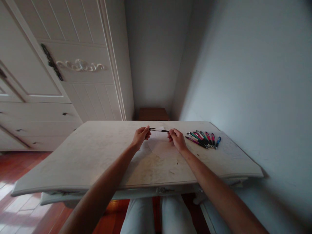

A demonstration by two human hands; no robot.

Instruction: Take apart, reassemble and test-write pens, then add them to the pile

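A slim pen (159, 130) with a pale barrel and black ends is held level above the far middle of the table. The fingers of my left hand (142, 136) are closed on its left end, where a thin dark piece like a clip sticks out. At the other end, my right hand (177, 138) pinches the black part. My fingertips partly cover both ends. Beneath my hands lies a white sheet of paper (159, 148). Just right of my right hand, several colourful pens (201, 138) lie fanned out, with a blue pen (218, 142) at their right edge.
The white table (97, 156) is stained and has small dark specks. A written-on sheet (230, 146) lies along its right edge by the wall (268, 97). A white wardrobe (85, 48) stands on the left, and a brown wooden box-like piece (154, 113) behind the table.
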